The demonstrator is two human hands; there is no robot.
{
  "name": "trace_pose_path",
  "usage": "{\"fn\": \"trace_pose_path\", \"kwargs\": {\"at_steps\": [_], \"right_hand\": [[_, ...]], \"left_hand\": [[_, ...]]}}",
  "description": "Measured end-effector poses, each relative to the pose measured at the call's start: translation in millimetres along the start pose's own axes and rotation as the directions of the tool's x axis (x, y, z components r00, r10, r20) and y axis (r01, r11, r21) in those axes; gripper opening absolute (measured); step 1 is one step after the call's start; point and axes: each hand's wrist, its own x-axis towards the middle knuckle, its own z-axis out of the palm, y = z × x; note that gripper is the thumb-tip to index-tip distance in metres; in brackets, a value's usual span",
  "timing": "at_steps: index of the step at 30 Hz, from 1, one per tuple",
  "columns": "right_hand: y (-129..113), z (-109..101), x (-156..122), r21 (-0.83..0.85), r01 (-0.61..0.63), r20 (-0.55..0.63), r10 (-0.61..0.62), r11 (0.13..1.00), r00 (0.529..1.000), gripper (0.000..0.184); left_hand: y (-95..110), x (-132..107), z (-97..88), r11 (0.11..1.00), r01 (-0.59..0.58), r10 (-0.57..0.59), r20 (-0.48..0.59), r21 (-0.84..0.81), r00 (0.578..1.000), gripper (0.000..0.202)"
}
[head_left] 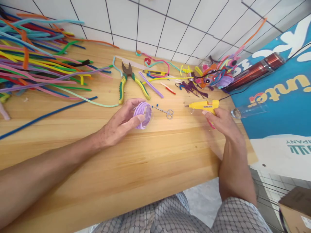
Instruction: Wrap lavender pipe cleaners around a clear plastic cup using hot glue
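My left hand (123, 121) is closed around a round, cup-like coil of purple pipe cleaner (146, 113), its hollow side turned to the right. My right hand (222, 121) grips a yellow hot glue gun (204, 105) by its handle, the nozzle pointing left toward the coil but well apart from it. Between the two hands lie small silver scissors (167, 113), with tiny blue bits near their tips. Pliers with green and yellow handles (128, 77) rest beyond my left hand, jaws pointing away.
Pipe cleaners of many colours (41, 64) heap at the left. At the back lie a yellow cutter knife (155, 72) and dark purple scraps (194, 89). Colourful pipe-cleaner figures (216, 76) stand at the right, near a dark red cylinder (257, 71) and a clear tube (252, 111).
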Motion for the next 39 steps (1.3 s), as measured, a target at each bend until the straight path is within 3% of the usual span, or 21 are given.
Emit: {"fn": "trace_pose_path", "kwargs": {"at_steps": [10,19,27,34,39], "right_hand": [[0.1,-1.2,0.8,-0.005,-0.012,-0.001,0.012,1.000,1.000,0.065],[-6.0,1.2,-1.2,0.010,0.014,-0.006,-0.014,1.000,1.000,0.050],[-0.6,0.2,0.6,0.009,0.014,-0.019,-0.014,1.000,1.000,0.063],[-7.9,-1.0,-3.5,0.030,0.010,0.026,-0.011,1.000,1.000,0.056],[-10.7,-1.0,-3.9,-0.003,0.003,-0.002,-0.003,1.000,1.000,0.052]], "left_hand": [[-1.1,-0.4,-0.3,0.999,0.017,-0.017,0.007,-0.030,1.000,0.058],[-1.7,-0.1,0.0,1.000,0.002,-0.002,-0.005,-0.019,1.000,0.056],[3.0,0.2,-0.4,0.998,0.034,-0.033,0.022,-0.045,0.999,0.058],[5.6,-0.4,-0.2,0.996,0.059,-0.057,0.030,-0.073,0.998,0.059],[3.1,-0.6,-1.0,0.998,0.048,-0.047,0.026,-0.047,0.999,0.062]]}}
